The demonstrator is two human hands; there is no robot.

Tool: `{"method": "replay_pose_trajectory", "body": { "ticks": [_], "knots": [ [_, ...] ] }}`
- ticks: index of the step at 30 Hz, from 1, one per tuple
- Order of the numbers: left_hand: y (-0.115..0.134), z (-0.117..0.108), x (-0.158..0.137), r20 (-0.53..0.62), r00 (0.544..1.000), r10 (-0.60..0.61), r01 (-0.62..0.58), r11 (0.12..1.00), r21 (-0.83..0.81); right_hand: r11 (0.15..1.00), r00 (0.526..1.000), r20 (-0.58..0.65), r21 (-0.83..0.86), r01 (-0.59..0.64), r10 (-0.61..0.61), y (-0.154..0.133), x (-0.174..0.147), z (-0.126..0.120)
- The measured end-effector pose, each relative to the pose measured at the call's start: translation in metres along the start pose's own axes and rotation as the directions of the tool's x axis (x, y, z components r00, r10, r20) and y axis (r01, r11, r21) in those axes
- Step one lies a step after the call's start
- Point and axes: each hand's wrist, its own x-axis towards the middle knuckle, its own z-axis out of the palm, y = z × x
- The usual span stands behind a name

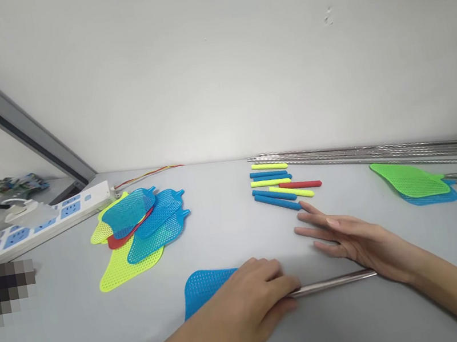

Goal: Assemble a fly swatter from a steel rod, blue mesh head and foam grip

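Fingers (pixel 284 286) of a person's left hand (pixel 250 292) pinch a metal rod (pixel 333 283) just beside a blue mesh paddle (pixel 203 285), whose middle lies hidden under that hand and forearm; whether rod and paddle join cannot be told. The right hand (pixel 359 243) has its fingers spread and slightly bent, with its heel at the rod's other end, contact unclear.

Beyond the right fingertips lie short sticks (pixel 276 199) in blue, yellow and red, the lowest blue one nearest. To the left, loose paddles (pixel 158 237) in blue, yellow and red overlap near a white power strip (pixel 98 196) with blue socket panels. At right, a green paddle (pixel 414 179) rests over another blue one, while long rods (pixel 381 151) run along the back.

All lie on a gray desk (pixel 226 212) against a pale wall (pixel 204 71), with a gray post (pixel 20 117) slanting at left. Both forearms reach in from the lower edge, the left one low across the paddle, the right wrist angled inward.
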Motion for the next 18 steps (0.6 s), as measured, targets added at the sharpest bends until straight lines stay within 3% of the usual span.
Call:
{"method": "replay_pose_trajectory", "body": {
  "ticks": [5,11,15,18],
  "knots": [
    [0.000,-0.002,0.000,0.023,1.000,-0.019,0.020,0.999,-0.031,0.994,0.999,0.048,0.111,0.012,-0.017,0.005,0.003,-0.005],
    [0.000,-0.003,0.000,0.020,0.999,-0.038,0.039,0.998,-0.040,0.999,0.997,0.072,0.052,0.008,-0.012,0.003,0.002,-0.004],
    [0.002,-0.004,0.000,0.038,0.998,-0.045,0.046,0.999,-0.022,0.991,0.976,0.178,0.019,-0.134,0.129,-0.001,0.004,0.001],
    [0.002,-0.006,-0.001,0.053,0.998,-0.040,0.041,0.999,-0.011,0.965,0.917,0.321,0.031,-0.260,0.237,0.001,0.011,0.007]
  ]
}}
